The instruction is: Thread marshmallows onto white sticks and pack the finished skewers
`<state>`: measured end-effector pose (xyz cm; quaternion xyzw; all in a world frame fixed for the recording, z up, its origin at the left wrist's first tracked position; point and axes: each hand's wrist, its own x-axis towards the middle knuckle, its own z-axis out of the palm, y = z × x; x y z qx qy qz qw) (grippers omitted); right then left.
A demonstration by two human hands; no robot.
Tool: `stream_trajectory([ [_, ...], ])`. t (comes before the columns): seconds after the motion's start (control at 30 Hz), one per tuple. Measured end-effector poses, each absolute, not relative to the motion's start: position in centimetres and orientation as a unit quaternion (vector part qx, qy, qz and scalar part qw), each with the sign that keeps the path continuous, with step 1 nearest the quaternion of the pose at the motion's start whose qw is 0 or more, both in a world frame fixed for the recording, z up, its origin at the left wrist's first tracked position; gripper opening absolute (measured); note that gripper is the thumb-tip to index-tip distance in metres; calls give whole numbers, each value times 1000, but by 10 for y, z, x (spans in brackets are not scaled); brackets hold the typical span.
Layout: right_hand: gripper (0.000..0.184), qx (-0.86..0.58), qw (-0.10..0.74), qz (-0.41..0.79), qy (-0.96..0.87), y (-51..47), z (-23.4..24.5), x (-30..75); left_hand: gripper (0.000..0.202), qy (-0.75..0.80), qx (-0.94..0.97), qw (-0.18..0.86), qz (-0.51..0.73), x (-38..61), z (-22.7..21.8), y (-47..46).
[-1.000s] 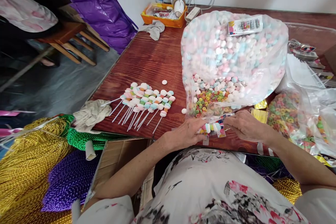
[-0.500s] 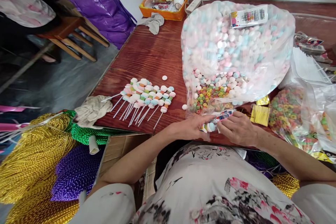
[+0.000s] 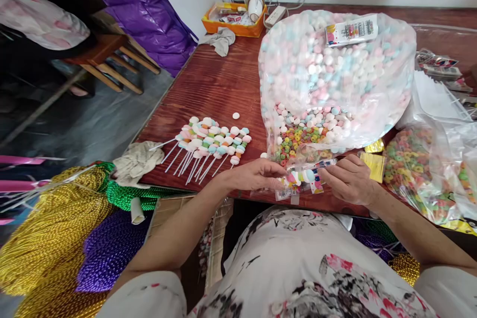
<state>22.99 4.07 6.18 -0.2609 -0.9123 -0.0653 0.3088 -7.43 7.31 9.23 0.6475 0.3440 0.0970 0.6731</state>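
Pastel candy skewer [image 3: 302, 177] lies pinched between left hand [image 3: 257, 175] and right hand [image 3: 349, 180].

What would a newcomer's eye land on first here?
Probably the big clear bag of pastel candies filling the far middle of the wooden table. Next, the fan of finished candy skewers lying at the table's left edge. Then, at the near edge, the left hand and right hand holding a candy skewer in a clear wrapper between them.
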Motion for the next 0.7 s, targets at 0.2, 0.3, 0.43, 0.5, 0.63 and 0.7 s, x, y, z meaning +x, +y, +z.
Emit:
stream_trajectory([
  [0.2, 15, -319, 268, 19, -909, 43, 69, 222, 33, 370, 801, 424, 206, -59, 71, 60],
  [0.3, 20, -390, 208, 178, -879, 43, 72, 220, 28, 365, 888, 188, 206, -58, 67, 55],
  [0.43, 28, -409, 146, 317, -844, 46, 74, 220, 27, 344, 920, 20, 188, -62, 64, 52],
  [0.5, 28, -410, 142, 326, -840, 46, 73, 219, 26, 336, 921, -9, 198, -63, 63, 51],
  [0.63, 21, -412, 167, 207, -871, 38, 65, 211, 21, 315, 918, 11, 238, -67, 62, 50],
  [0.7, 17, -392, 208, 133, -886, 32, 60, 205, 20, 306, 919, 48, 245, -69, 64, 51],
])
